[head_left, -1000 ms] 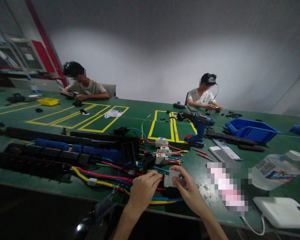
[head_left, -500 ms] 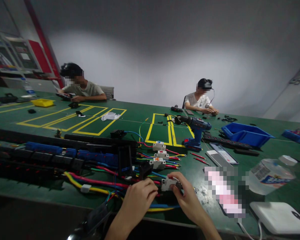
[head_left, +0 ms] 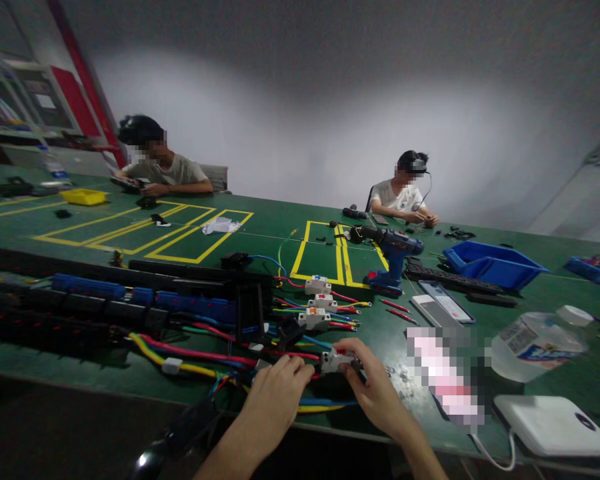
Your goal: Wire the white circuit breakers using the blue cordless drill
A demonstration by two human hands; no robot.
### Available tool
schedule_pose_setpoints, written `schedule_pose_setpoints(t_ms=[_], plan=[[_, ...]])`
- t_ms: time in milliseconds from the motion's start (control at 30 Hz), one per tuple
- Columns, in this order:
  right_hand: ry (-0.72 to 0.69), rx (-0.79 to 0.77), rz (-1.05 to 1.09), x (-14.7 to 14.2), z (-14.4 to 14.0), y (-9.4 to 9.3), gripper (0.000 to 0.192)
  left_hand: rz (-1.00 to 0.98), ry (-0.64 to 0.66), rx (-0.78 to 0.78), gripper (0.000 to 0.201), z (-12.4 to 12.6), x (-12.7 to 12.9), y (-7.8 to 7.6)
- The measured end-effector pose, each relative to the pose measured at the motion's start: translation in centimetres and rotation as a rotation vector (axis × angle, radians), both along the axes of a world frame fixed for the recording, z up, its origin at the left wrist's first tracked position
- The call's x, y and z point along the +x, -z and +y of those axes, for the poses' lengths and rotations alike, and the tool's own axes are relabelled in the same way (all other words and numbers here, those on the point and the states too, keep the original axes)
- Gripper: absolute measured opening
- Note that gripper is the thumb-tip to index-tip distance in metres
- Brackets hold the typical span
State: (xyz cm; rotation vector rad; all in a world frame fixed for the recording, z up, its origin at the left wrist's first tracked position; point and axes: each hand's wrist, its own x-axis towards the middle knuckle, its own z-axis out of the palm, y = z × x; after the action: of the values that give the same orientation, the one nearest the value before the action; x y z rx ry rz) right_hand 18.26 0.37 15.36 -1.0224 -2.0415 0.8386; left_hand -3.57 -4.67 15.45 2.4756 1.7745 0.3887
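Note:
My right hand grips a white circuit breaker between thumb and fingers, near the table's front edge. Just left of it, my left hand is closed, fingertips pinched on a red wire that leads to the breaker; most of the wire is hidden under the fingers. Behind my hands lie several more breakers with red, blue and yellow wires. A black open frame stands to the left, beside long black power strips with blue sections. A thick red cable runs toward my left hand.
A blue cordless drill stands upright beyond the breakers. On the right are a blue bin, phones, a clear bottle and a white power bank. Two people sit across the green table, their hands far from mine.
Both hands keep their grips near the same spot, the right one still on the breaker. The whole view has shifted slightly upward. Red now shows on the breaker's top near my right fingers.

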Motion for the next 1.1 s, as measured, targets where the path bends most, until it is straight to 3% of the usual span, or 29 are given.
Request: schedule_pose_setpoints(t_ms=[200,333,633,833,1100], plan=[[-0.016,-0.003,0.023,-0.1,0.0,0.1,0.032,-0.042,-0.084,0.302,0.030,-1.0,0.5,3.2],[-0.022,-0.007,0.028,0.0,0.0,0.0,0.032,-0.083,-0.135,0.402,0.026,-1.2,0.7,4.1],[-0.025,-0.039,0.047,-0.2,-0.1,-0.4,0.029,-0.043,-0.267,0.308,0.024,-0.9,1.7,3.5],[-0.031,-0.044,0.053,-0.2,-0.1,-0.4,0.029,-0.006,-0.247,0.192,0.029,0.0,1.5,3.4],[-0.046,-0.053,0.070,-0.3,0.0,-0.3,0.029,-0.058,-0.161,0.177,0.030,0.3,0.9,3.3]])
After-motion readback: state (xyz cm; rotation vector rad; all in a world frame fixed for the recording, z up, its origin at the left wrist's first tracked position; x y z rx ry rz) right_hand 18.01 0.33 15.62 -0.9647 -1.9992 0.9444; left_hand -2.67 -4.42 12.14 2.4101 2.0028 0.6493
